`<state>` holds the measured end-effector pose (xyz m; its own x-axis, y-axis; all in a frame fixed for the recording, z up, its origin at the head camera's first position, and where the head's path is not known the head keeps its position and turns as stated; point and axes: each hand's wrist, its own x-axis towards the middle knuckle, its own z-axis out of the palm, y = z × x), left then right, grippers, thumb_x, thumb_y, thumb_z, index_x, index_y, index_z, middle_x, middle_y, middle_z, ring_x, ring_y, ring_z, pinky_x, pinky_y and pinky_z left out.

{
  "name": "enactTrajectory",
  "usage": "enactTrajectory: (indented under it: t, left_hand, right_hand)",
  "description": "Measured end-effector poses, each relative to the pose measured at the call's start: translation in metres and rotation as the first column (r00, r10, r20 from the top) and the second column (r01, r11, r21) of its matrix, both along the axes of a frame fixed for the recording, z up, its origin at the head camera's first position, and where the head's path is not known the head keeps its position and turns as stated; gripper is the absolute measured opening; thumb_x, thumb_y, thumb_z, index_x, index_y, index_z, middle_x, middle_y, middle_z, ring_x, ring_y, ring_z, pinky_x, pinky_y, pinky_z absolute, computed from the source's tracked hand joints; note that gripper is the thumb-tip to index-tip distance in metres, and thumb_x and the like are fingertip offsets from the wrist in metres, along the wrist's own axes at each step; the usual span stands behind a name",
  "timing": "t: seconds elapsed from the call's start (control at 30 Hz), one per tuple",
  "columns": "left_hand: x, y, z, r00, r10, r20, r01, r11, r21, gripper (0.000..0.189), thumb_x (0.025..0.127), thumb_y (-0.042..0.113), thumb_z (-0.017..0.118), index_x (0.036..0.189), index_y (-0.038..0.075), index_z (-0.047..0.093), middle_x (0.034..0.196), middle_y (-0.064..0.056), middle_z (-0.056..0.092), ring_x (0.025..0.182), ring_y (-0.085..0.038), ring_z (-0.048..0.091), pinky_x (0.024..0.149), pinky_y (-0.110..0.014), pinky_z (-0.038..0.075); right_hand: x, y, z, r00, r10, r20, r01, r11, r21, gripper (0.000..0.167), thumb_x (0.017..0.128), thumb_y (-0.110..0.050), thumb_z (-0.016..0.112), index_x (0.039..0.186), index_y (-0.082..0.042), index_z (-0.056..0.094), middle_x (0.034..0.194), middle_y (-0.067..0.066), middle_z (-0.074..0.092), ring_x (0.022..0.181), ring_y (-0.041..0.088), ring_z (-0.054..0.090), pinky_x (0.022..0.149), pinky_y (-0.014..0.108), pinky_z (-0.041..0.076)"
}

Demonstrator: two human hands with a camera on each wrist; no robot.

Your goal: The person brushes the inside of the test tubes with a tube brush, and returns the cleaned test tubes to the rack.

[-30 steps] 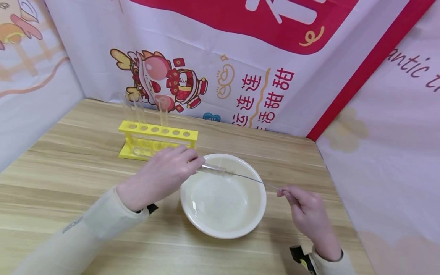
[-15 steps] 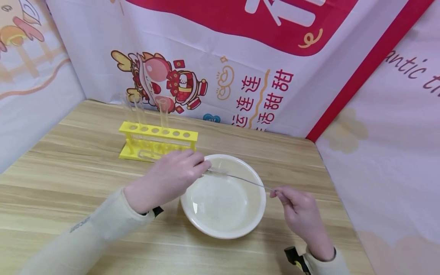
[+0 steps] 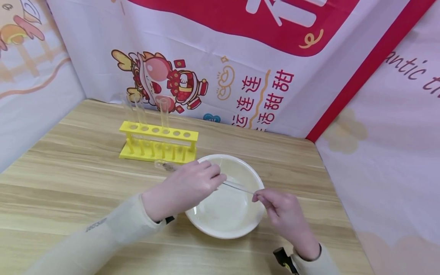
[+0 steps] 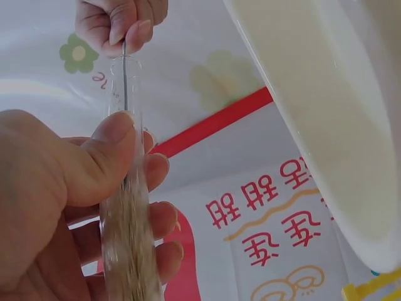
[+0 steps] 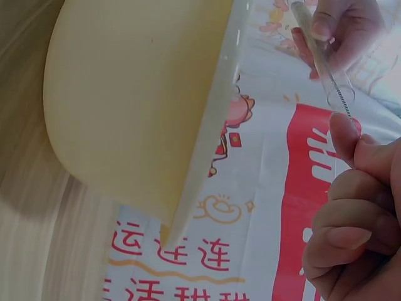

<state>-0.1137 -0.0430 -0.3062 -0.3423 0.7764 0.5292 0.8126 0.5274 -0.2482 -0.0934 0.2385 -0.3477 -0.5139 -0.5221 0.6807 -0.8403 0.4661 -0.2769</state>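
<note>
Over the white basin (image 3: pixel 223 233), my left hand (image 3: pixel 187 187) holds a clear glass test tube (image 4: pixel 135 94), thumb on one side and fingers curled round the other. A test tube brush (image 4: pixel 130 251) is deep inside it, its pale bristles filling the lower part. Its closed end sticks out left of my left hand in the head view. My right hand (image 3: pixel 285 214) pinches the brush's thin wire handle (image 5: pixel 343 99) between thumb and forefinger, close to the tube's mouth. In the left wrist view, the right fingertips (image 4: pixel 141 31) are just beyond the glass rim.
A yellow test tube rack (image 3: pixel 158 131) stands behind and left of the basin, with several clear test tubes (image 3: pixel 164 114) upright in it. The wooden table (image 3: pixel 62 172) ends at a printed cloth backdrop (image 3: pixel 192 38) behind and on both sides.
The brush has gone from the tube's mouth to deep inside, its bristles now near the closed end. My right hand has moved left and my left hand right, bringing them closer.
</note>
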Motion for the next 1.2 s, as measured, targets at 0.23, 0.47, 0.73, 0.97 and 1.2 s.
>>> enactTrajectory:
  t: [0.23, 0.47, 0.73, 0.97, 1.2]
  left_hand:
    - [0.003, 0.007, 0.001, 0.999, 0.016, -0.034, -0.017, 0.999, -0.033, 0.010, 0.090, 0.005, 0.069, 0.099, 0.008, 0.071, 0.084, -0.002, 0.062, 0.074, -0.018, 0.056, 0.056, -0.027, 0.044]
    - [0.005, 0.008, 0.002, 0.999, 0.021, -0.038, -0.022, 0.999, -0.029, 0.009, 0.091, 0.005, 0.067, 0.099, 0.009, 0.071, 0.083, -0.002, 0.061, 0.074, -0.018, 0.056, 0.057, -0.028, 0.044]
    - [0.001, 0.003, 0.000, 0.994, -0.028, 0.110, 0.027, 1.000, 0.010, 0.029, 0.083, 0.018, 0.081, 0.108, 0.008, 0.071, 0.085, -0.005, 0.064, 0.077, -0.020, 0.060, 0.068, -0.029, 0.052]
    - [-0.004, -0.002, 0.000, 0.976, 0.021, 0.215, -0.016, 1.000, -0.023, 0.041, 0.083, 0.019, 0.081, 0.120, 0.008, 0.069, 0.090, -0.006, 0.067, 0.082, -0.021, 0.062, 0.073, -0.031, 0.055]
    - [-0.008, -0.006, -0.002, 0.969, 0.063, 0.239, -0.061, 0.998, -0.014, 0.039, 0.083, 0.011, 0.081, 0.119, 0.008, 0.068, 0.092, -0.007, 0.065, 0.074, -0.019, 0.063, 0.061, -0.030, 0.054]
  right_hand:
    - [0.002, -0.010, 0.001, 1.000, -0.005, 0.011, 0.005, 1.000, 0.024, 0.033, 0.107, -0.022, 0.044, 0.093, -0.007, 0.070, 0.082, -0.003, 0.071, 0.066, 0.014, 0.066, 0.058, 0.023, 0.051]
    - [0.002, -0.012, 0.001, 1.000, -0.016, -0.025, 0.016, 1.000, 0.021, 0.031, 0.106, -0.021, 0.045, 0.093, -0.008, 0.070, 0.081, -0.003, 0.070, 0.065, 0.013, 0.065, 0.057, 0.023, 0.051]
    - [0.003, -0.010, 0.003, 0.992, -0.093, -0.087, 0.100, 0.992, 0.075, 0.036, 0.107, -0.026, 0.043, 0.093, -0.008, 0.071, 0.082, -0.003, 0.071, 0.068, 0.012, 0.069, 0.056, 0.028, 0.054]
    - [-0.001, -0.006, 0.002, 0.970, -0.154, -0.186, 0.180, 0.975, 0.132, 0.036, 0.108, -0.027, 0.042, 0.096, -0.010, 0.071, 0.086, -0.002, 0.073, 0.067, 0.013, 0.070, 0.044, 0.026, 0.049]
    - [-0.004, 0.000, 0.004, 0.958, -0.188, -0.215, 0.223, 0.963, 0.151, 0.037, 0.108, -0.027, 0.041, 0.093, -0.010, 0.071, 0.084, -0.003, 0.073, 0.063, 0.013, 0.070, 0.040, 0.025, 0.045]
